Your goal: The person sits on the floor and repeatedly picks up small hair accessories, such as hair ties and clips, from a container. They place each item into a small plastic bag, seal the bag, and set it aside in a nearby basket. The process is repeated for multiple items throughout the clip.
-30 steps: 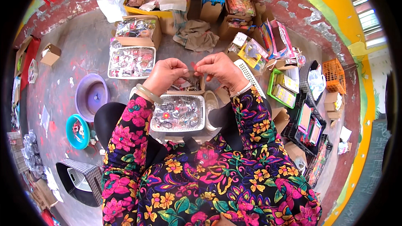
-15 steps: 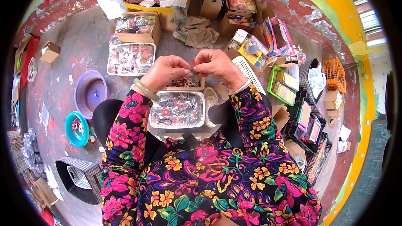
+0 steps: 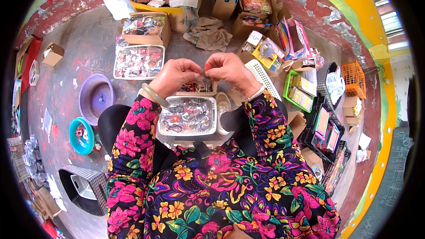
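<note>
Both hands are raised close together above a box of small items, fingertips pinched. My left hand (image 3: 177, 77), with a pale bangle at the wrist, is closed on something I cannot make out, perhaps a bit of clear film. Opposite it, my right hand (image 3: 231, 74) pinches a small red piece (image 3: 207, 67) between thumb and forefinger. Beneath the hands is a cardboard box (image 3: 211, 93) with small red and dark pieces, partly hidden. Nearer to me stands a white plastic basket (image 3: 215, 117) filled with clear-bagged small items, some with red flower shapes.
Beyond my left hand sits another white basket (image 3: 116, 73) of packaged items, with a filled carton (image 3: 166, 31) behind. A purple basin (image 3: 84, 95) and teal basin (image 3: 73, 137) lie left. On the right are a green basket (image 3: 287, 82), orange crate (image 3: 354, 79) and black crates (image 3: 310, 141).
My fingertips have drawn slightly apart, and the small red piece now shows at my right fingertips. The baskets and boxes have stayed in place.
</note>
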`<state>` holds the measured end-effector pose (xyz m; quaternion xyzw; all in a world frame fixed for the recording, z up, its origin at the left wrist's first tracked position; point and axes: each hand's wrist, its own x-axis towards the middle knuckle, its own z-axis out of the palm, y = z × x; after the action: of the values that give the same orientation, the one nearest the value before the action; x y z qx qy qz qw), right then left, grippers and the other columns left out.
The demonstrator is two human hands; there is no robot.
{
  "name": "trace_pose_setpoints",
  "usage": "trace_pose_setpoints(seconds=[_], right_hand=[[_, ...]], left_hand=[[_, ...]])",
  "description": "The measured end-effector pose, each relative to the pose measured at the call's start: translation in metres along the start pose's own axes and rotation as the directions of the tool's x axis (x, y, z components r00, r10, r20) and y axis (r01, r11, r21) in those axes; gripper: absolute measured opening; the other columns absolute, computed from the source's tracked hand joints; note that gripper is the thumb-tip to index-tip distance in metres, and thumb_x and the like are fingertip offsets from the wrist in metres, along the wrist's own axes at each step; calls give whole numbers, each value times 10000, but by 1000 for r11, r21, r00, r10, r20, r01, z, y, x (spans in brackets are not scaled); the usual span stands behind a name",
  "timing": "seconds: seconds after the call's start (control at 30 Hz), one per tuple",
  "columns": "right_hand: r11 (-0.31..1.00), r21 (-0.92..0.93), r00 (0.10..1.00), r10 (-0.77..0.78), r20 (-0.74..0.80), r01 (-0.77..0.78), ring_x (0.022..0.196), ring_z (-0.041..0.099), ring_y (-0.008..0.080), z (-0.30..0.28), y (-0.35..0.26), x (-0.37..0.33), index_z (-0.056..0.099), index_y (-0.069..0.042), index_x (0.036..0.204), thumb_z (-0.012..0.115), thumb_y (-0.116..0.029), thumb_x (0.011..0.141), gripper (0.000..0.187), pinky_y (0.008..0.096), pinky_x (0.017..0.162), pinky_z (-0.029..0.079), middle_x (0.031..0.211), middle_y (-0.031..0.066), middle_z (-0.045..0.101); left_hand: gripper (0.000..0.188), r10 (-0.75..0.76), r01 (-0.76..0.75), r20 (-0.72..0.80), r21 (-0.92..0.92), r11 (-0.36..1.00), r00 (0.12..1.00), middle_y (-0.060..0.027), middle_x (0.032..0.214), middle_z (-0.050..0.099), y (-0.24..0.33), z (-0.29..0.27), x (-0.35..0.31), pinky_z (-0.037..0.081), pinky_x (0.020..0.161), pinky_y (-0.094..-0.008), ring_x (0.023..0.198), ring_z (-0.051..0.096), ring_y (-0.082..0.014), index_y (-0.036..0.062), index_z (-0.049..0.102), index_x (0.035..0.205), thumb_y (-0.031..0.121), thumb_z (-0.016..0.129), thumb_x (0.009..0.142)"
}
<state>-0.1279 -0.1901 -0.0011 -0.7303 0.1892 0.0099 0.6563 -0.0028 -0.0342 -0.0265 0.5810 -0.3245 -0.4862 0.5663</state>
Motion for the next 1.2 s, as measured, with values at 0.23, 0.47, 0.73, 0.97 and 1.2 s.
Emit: trace_pose_setpoints(seconds=[0.23,0.47,0.73,0.97,1.2], right_hand=[[999,-21,999,41,-14,-41,563,499,52,3,-2,0,588,8,747,629,-55,714,82,212,489,406,639,-6,550],[999,6,998,44,35,-44,599,516,62,1,-3,-3,611,9,820,613,-98,746,130,205,538,421,682,-2,571],[998,-56,1000,23,-15,-23,591,517,66,2,-4,-1,623,30,794,603,-71,696,142,225,540,428,669,11,596],[978,-202,996,-62,-63,49,609,466,31,1,1,0,598,-4,768,660,-132,704,156,194,519,382,667,-27,544],[988,-151,999,-28,-34,23,594,474,40,5,-3,0,614,-16,784,670,-141,727,149,203,514,383,659,-26,552]], left_hand=[[174,6,-6,-3,84,996,1000,-45,881,631,-1,0,1,483,735,-224,798,582,-93,-29,605,960,-3,598,789],[157,17,-17,-37,-6,1000,999,-76,861,634,1,0,0,491,722,-240,792,598,-117,-55,591,942,-9,579,792],[147,-41,39,-26,-72,997,999,-77,850,635,1,-2,0,503,663,-228,738,605,-116,-38,590,945,1,589,803],[139,-84,80,-29,-122,989,996,-76,851,629,10,4,-3,534,601,-244,704,612,-121,-22,587,948,13,579,814],[161,-69,67,3,-263,962,998,-80,870,627,0,-1,-1,528,675,-240,759,619,-133,-29,570,965,14,589,810]])
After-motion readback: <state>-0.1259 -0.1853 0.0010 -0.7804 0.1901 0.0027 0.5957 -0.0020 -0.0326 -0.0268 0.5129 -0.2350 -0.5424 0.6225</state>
